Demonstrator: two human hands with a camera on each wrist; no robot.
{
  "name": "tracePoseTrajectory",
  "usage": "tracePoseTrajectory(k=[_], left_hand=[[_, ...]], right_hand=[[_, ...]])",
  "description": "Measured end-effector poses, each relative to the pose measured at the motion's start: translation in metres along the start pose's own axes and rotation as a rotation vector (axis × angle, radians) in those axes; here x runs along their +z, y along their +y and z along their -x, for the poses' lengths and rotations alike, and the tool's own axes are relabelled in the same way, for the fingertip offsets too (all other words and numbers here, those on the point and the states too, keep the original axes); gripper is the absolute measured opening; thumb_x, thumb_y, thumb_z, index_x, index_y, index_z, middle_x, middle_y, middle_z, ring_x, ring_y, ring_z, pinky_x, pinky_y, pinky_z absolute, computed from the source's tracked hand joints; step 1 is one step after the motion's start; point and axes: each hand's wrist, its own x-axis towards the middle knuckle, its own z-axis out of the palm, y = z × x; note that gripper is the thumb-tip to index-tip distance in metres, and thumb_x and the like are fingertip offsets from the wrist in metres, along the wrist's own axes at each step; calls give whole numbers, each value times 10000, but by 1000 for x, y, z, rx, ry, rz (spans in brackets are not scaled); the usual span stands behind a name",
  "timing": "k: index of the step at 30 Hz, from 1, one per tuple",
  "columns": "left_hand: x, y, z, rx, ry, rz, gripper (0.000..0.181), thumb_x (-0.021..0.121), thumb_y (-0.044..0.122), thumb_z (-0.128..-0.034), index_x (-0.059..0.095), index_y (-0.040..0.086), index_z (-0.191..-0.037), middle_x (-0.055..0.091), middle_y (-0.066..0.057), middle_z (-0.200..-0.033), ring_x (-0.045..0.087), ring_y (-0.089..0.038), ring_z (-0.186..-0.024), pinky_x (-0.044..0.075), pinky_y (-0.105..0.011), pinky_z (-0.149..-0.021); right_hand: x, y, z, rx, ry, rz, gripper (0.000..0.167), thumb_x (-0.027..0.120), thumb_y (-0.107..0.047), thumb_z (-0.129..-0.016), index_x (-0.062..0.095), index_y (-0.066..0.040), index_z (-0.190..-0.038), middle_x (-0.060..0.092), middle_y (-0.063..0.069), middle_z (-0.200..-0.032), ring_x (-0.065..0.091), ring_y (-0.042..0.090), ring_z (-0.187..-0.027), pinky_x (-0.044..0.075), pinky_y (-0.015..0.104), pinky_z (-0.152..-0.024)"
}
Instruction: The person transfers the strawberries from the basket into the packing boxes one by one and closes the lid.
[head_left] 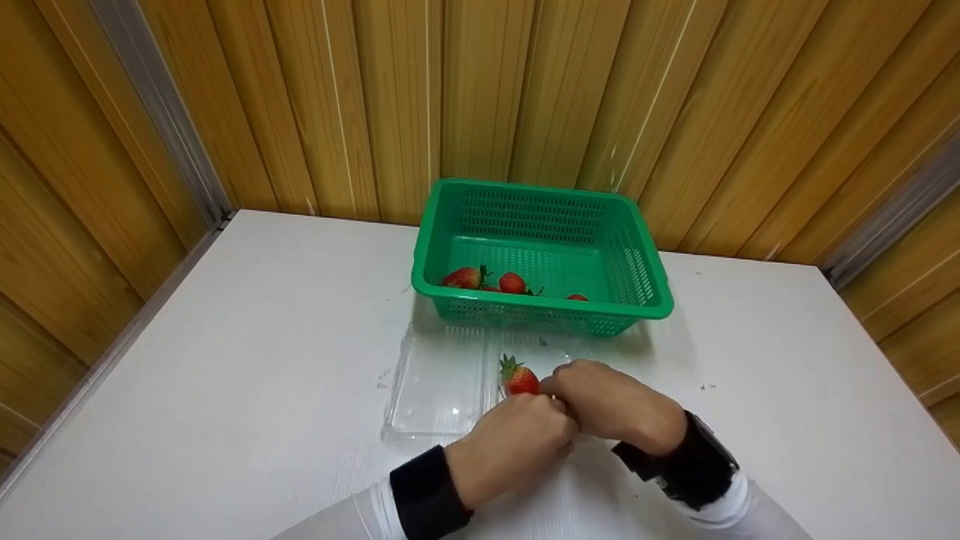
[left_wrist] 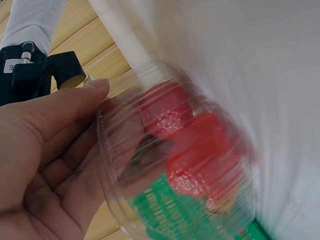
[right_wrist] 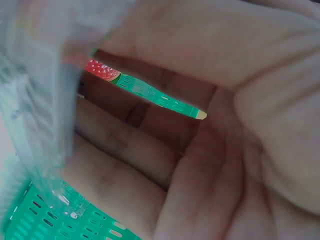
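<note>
A clear plastic clamshell box point(head_left: 439, 382) lies unfolded on the white table, its flat half at the left. Strawberries point(left_wrist: 187, 150) sit in its other half; one point(head_left: 521, 380) with green leaves shows beyond the hands. My left hand point(head_left: 517, 442) pinches the near edge of that half, thumb and fingers on the rim point(left_wrist: 107, 145). Close against it on the right, my right hand point(head_left: 611, 401) has its fingers curled at the clear plastic point(right_wrist: 45, 100); how firmly they hold it is partly hidden.
Behind the box stands a green basket point(head_left: 544, 298) with several strawberries point(head_left: 512, 283) along its near side. Yellow wood-look panels point(head_left: 487, 90) rise behind the table point(head_left: 262, 337). A metal rail point(head_left: 161, 112) runs at the left corner.
</note>
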Motion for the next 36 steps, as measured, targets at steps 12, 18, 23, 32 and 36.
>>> tracePoseTrajectory(k=[12, 18, 23, 32, 36], left_hand=[[1, 1, -1, 13, 28, -44, 180, 793, 136, -933, 760, 213, -773, 673, 95, -744, 614, -17, -646, 485, -165, -572], [1, 0, -1, 0, 11, 16, 156, 797, 120, -939, 778, 198, -804, 647, 88, -704, 569, -15, -619, 464, -174, -562], [0, 1, -2, -22, -16, 22, 106, 813, 163, -945, 788, 200, -849, 662, 85, -706, 617, -21, -626, 486, -181, -558], [-2, 2, -3, -31, -62, 47, 46, 828, 172, -939, 811, 193, -902, 723, 85, -810, 690, -51, -723, 538, -182, -650], [-3, 2, -3, -35, -78, 48, 40, 833, 190, -939, 812, 188, -906, 720, 85, -813, 698, -58, -737, 544, -188, -663]], right_hand=[[-4, 1, 0, 3, 7, -21, 319, 639, 124, -780, 658, -192, -737, 572, -150, -685, 514, 45, -635, 443, 270, -609], [-14, 0, 2, 29, -18, -34, 288, 716, 133, -789, 696, -153, -809, 578, -120, -718, 510, 82, -663, 456, 286, -641], [-28, 2, 6, 51, -12, -60, 229, 820, 66, -813, 770, -50, -1004, 725, -7, -896, 645, 188, -803, 555, 369, -762], [-49, 5, 8, 101, 59, -77, 279, 861, -26, -869, 780, -38, -1136, 765, 30, -1056, 731, 253, -960, 598, 446, -854], [-55, 7, 8, 110, 114, -79, 261, 852, -42, -887, 777, -46, -1137, 752, 11, -1039, 712, 252, -955, 591, 439, -841]])
